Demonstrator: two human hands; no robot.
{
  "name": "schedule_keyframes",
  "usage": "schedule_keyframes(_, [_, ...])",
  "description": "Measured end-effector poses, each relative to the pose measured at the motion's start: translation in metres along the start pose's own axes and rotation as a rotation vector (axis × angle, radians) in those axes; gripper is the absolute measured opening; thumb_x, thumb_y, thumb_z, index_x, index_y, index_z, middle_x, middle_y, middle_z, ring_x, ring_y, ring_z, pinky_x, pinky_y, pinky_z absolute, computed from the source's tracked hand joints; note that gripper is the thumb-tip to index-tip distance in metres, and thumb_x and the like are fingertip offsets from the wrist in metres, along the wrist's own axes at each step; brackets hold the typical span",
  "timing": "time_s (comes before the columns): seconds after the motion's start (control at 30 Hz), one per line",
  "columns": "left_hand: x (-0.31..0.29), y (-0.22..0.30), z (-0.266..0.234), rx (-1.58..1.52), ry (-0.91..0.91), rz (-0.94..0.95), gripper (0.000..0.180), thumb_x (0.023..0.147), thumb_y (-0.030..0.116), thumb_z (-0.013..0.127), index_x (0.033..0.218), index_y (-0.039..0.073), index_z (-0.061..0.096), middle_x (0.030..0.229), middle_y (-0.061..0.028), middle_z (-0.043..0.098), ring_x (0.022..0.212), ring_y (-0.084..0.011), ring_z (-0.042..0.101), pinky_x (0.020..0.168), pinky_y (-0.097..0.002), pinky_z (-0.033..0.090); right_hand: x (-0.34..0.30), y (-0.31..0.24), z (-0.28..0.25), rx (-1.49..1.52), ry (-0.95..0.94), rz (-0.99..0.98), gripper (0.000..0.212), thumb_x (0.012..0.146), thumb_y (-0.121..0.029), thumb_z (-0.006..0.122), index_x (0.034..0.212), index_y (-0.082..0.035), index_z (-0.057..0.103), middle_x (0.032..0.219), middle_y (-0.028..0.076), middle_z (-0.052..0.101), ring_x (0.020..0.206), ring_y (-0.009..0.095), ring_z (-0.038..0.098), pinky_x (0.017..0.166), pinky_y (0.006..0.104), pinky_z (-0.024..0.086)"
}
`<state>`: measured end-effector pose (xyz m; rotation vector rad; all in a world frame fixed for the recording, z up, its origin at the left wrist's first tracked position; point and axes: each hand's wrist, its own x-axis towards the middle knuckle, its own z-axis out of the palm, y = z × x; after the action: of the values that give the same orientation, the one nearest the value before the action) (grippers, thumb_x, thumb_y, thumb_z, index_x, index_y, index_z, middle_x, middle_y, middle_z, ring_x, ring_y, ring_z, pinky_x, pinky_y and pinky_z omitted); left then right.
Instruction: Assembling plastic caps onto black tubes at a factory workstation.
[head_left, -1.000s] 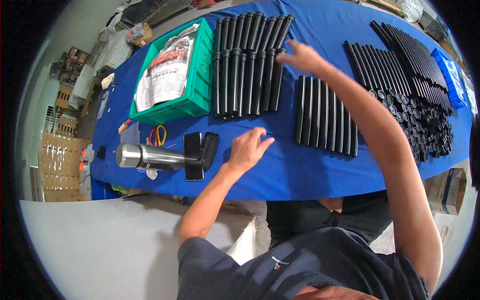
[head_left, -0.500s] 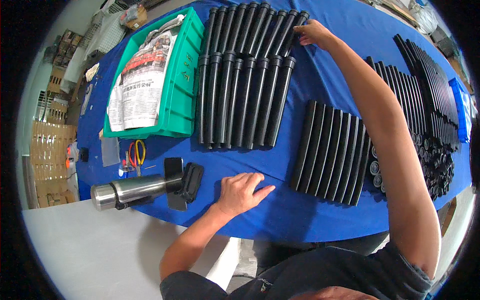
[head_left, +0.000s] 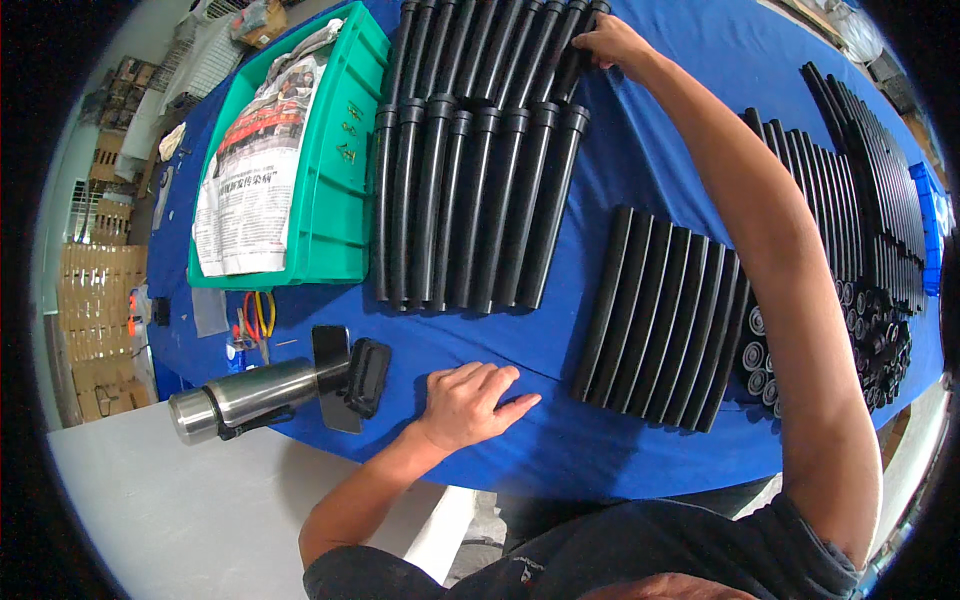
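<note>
My right hand (head_left: 612, 45) reaches to the far rows, its fingers closed at the capped upper end of the rightmost black tube (head_left: 572, 65). Capped black tubes lie in two rows, the near row (head_left: 483, 200) overlapping the far one (head_left: 483, 50). My left hand (head_left: 468, 405) lies on the blue cloth near the front edge, fingers loosely stretched, thumb apart, holding nothing. To its right is a group of black tubes without caps showing (head_left: 660, 315), side by side under my right forearm.
A green crate (head_left: 335, 190) with newspaper (head_left: 262, 170) stands left of the rows. Nearer are scissors (head_left: 264, 315), a steel flask (head_left: 250, 393), a phone (head_left: 330, 365) and a black case (head_left: 368, 377). Stacked tubes (head_left: 880, 170), round black caps (head_left: 860, 340) and a blue bin (head_left: 930, 220) lie right.
The whole view has shifted slightly. My right hand remains at the rightmost far tube, its fingers now closer in against it. My left hand stays resting on the cloth.
</note>
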<state>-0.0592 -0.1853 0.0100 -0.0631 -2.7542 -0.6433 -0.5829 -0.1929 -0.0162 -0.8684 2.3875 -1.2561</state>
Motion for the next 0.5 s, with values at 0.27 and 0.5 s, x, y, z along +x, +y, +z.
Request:
schedule_keyframes(0.27, [-0.003,0.001,-0.006,0.006,-0.02,-0.017,0.037,0.068,0.032,0.087,0.086,0.01,0.063,0.065,-0.003,0.062,0.054,-0.0192,0.061,0.048,-0.0315,0.046,0.0,-0.022,0.007,-0.021,-0.066,0.027,0.018,0.081,-0.015,0.06,0.071,-0.001,0.068,0.057,0.01,0.062,0.043,0.022,0.058,0.036,0.0351,0.041])
schedule_keyframes(0.5, [-0.005,0.0,-0.002,0.005,-0.013,-0.013,0.034,0.073,0.032,0.083,0.087,0.01,0.062,0.069,-0.0019,0.063,0.06,-0.017,0.065,0.052,-0.0287,0.049,0.019,-0.002,0.011,-0.105,-0.022,-0.027,0.037,0.084,-0.03,0.072,0.099,0.0,0.056,0.07,0.007,0.057,0.058,0.016,0.056,0.049,0.0314,0.044])
